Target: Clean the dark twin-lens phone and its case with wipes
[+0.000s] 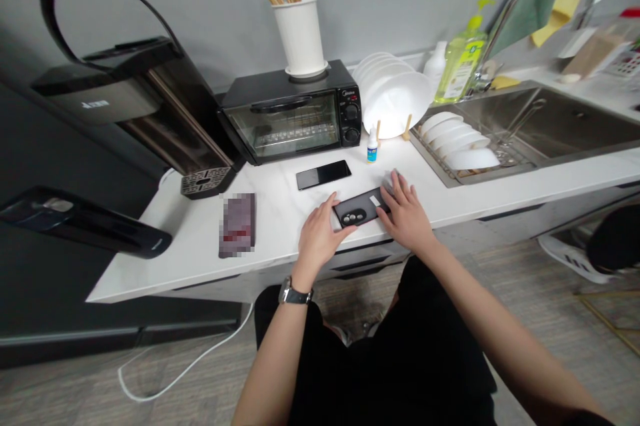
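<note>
Near the front edge of the counter, the left hand and right hand hold a dark phone by its ends, fingers spread around it. Behind are a black phone and small bottle. Slipping fingers could drop the dark phone.

One head-worn view looks from above and in front of the black, box-shaped, glass-fronted toaster oven, facing forward and steeply down from nearby, spanning from the smooth grey wall behind the oven to the streaked grey-brown floor below it.
</note>
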Demonstrator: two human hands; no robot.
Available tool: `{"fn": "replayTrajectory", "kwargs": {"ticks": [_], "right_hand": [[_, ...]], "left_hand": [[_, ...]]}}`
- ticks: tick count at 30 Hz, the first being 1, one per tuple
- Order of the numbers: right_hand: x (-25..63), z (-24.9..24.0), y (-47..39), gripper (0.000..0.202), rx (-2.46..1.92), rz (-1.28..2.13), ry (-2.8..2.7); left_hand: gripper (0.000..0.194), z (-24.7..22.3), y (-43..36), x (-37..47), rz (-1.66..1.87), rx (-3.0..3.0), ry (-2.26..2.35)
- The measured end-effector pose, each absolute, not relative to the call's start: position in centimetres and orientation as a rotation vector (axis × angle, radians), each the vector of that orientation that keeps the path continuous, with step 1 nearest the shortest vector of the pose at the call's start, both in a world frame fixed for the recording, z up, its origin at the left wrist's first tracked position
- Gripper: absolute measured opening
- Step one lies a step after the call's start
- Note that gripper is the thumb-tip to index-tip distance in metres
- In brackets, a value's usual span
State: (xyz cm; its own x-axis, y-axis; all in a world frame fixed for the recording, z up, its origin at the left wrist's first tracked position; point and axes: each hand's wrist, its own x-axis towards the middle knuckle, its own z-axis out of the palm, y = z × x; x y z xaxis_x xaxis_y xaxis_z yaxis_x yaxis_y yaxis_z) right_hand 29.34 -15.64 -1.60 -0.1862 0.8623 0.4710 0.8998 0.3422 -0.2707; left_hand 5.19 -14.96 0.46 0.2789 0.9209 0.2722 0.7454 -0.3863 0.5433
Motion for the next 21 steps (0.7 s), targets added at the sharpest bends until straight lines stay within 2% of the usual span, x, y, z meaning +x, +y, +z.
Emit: {"fn": "replayTrajectory", "kwargs": {"ticks": [9, 16, 21], "right_hand": [[29.2, -2.2, -17.8, 0.049, -1.565, -0.108, -2.086], [23.7, -2.2, -18.9, 0.060, -1.198, 0.178, -2.165], [21.9, -1.2, -17.8, 0.052, -1.083, 0.188, -2.316]], "left_hand": [[0.087, 0.2, -14.9, 5.1, 0.805, 2.244, 1.503], [0.080, 0.4, -14.9, 5.2, 0.800, 2.245, 1.476], [0.081, 0.4, -14.9, 5.0, 0.761, 2.255, 1.473]]}}
